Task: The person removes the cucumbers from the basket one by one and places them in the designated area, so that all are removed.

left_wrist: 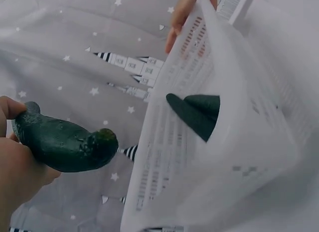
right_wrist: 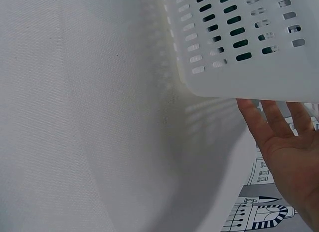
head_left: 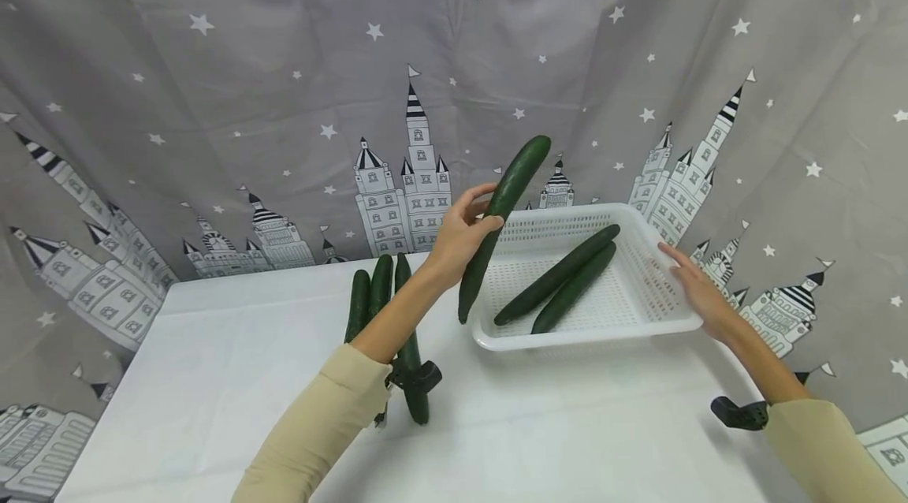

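My left hand (head_left: 459,239) grips a dark green cucumber (head_left: 505,191) round its middle, thumb on the near side. The cucumber slants, raised over the left edge of a white plastic basket (head_left: 489,339). Inside the basket lie two cucumbers (head_left: 560,274) side by side. In the left wrist view the held cucumber (left_wrist: 65,144) points one end toward the basket wall (left_wrist: 149,157). My right hand (head_left: 698,290) holds the basket's right side at the rim; in the right wrist view its fingers (right_wrist: 254,119) reach behind the rim, and the thumb is hidden.
Three more cucumbers (head_left: 411,365) lie on the white table (head_left: 234,377), partly under my left forearm. A grey curtain (head_left: 284,38) with stars and castles hangs behind the table. Dark straps (head_left: 738,414) are at both wrists.
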Demonstrator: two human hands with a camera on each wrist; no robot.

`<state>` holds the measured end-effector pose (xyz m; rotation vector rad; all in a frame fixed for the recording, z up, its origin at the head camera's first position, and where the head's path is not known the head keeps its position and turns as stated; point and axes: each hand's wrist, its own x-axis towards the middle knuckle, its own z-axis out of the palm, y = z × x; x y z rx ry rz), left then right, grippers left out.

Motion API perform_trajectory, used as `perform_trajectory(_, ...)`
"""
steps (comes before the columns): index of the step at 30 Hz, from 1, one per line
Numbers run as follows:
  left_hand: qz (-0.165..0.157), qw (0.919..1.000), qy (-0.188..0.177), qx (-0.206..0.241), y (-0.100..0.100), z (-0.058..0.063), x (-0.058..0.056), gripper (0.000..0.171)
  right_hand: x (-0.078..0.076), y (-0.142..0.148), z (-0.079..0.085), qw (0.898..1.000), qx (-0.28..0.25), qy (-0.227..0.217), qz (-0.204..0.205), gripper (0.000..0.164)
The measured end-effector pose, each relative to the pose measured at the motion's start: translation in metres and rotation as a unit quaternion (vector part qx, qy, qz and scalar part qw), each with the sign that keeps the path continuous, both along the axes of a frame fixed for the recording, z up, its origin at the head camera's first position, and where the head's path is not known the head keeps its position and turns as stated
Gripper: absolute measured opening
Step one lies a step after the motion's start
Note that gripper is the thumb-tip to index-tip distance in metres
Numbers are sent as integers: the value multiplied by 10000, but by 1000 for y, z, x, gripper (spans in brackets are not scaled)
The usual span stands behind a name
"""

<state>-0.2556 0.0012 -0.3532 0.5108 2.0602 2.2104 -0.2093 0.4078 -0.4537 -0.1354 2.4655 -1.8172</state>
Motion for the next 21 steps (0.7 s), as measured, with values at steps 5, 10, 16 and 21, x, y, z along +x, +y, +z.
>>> perform_trajectory(5,415,9991,-21,-8,-32,0,1,50,0,2,0,10000,4,-41,9,53)
perform_trajectory(10,799,9964,45,-277,-65,-6,5,50,0,4,0,9999,25,-115,21,52)
perform_trajectory(16,1255,9898,186,-640,-103,-18,15,51,-1,4,0,9998,-75,-152,69,52)
perform_trajectory(21,1504,9833,141,-1020,-137,-30,26,52,-1,4,0,9995,-211,-167,155,52)
